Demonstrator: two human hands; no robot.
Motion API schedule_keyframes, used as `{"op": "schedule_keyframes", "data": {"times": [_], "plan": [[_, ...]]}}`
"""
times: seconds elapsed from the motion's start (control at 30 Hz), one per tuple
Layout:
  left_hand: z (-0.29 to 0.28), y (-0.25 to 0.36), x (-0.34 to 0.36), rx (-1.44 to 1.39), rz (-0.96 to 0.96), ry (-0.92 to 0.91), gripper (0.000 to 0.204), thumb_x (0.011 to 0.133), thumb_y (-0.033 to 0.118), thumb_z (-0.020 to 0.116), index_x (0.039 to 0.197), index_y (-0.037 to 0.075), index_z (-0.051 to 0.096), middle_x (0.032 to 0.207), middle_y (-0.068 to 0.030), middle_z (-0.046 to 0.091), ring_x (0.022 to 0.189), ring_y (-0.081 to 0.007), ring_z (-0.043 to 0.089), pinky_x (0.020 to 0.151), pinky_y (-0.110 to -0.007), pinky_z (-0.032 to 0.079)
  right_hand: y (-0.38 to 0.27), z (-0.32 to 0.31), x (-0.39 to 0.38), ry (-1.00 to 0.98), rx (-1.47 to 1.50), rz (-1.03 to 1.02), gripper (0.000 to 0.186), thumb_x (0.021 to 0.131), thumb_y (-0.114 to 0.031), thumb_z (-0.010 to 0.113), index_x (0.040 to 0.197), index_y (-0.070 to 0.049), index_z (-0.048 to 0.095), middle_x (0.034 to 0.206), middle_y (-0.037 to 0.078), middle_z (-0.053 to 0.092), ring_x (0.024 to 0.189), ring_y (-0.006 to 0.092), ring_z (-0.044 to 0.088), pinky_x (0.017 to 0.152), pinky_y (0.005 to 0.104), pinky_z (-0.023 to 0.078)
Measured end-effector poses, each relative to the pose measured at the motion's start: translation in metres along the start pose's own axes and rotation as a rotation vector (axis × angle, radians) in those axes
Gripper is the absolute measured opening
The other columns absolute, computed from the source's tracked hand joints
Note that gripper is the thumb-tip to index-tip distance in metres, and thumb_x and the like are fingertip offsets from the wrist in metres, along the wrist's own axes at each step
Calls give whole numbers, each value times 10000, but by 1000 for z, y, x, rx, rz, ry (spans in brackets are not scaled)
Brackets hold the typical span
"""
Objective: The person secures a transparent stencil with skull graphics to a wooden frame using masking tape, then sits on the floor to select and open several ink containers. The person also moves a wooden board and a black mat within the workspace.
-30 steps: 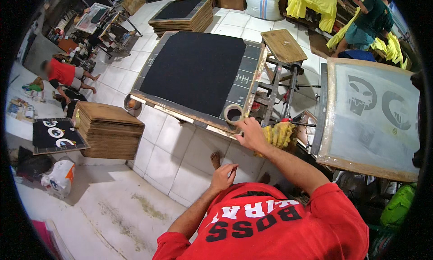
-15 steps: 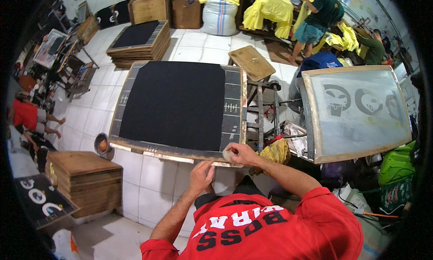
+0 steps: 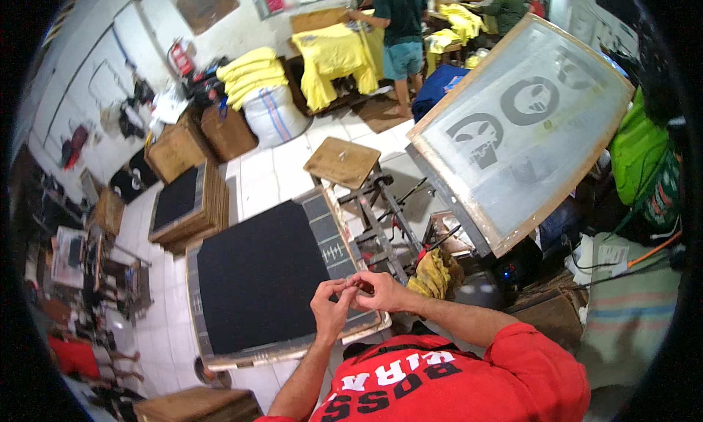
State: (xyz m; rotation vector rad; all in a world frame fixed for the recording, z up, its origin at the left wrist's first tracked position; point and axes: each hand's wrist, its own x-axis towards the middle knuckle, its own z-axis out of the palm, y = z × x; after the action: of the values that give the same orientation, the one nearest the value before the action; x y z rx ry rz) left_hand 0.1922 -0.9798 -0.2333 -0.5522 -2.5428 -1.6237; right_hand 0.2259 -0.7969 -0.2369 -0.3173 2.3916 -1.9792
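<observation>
At four o'clock above the tabletop [image 3: 318, 226], pinched left hand [image 3: 331, 309] and right hand [image 3: 385, 292] fingertips together.
Could not tell around what; risked rucking the black cloth [image 3: 256, 272], toward nine o'clock, by dropping low.

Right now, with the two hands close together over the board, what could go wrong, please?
The left hand and right hand meet over the near right part of the board, close to the black cloth; a brushing wrist might wrinkle or shift it. Whatever the fingertips may hold is too hidden to tell, so something small could slip unnoticed. The right forearm passes close to the yellow rag, which might perhaps catch on it.
</observation>
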Motion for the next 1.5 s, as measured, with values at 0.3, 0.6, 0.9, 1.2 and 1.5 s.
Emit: {"op": "schedule_keyframes", "data": {"times": [0.3,0.6,0.9,1.2,1.5], "plan": [[13,60,66,-326,-76,-13,121,946,78,701,878,16,622,774,-6,625,701,-64,562,620,-238,462,-78,-64,-19,150,-211,-193,819,888,-281,735,1563,-83,316,955,165,703,839,252,699,777,370,555],[-73,81,126,-379,80,190,157,952,112,719,861,23,627,759,39,567,685,-33,457,607,-212,367,-158,-114,-37,200,-567,-9,408,907,-344,712,1224,-100,630,927,199,712,845,311,717,771,410,552],[-174,101,97,-397,212,402,141,974,82,693,864,48,611,769,55,549,709,-27,462,634,-192,380,-224,-57,0,193,-652,32,365,863,-413,770,1059,-118,681,744,156,707,734,352,724,676,427,554],[-310,153,13,-474,859,882,119,829,155,761,832,151,642,887,42,561,935,-119,465,822,-278,337,-330,-8,-8,-42,-854,-986,193,857,-344,762,924,-165,735,664,4,631,601,161,658,607,300,510],[-346,146,6,-881,1112,834,183,751,216,840,740,185,660,786,80,543,953,-138,463,886,-327,322,-369,42,15,49,-750,-1528,168,695,-166,739,844,-241,761,591,-57,492,473,97,432,495,263,330]]}}
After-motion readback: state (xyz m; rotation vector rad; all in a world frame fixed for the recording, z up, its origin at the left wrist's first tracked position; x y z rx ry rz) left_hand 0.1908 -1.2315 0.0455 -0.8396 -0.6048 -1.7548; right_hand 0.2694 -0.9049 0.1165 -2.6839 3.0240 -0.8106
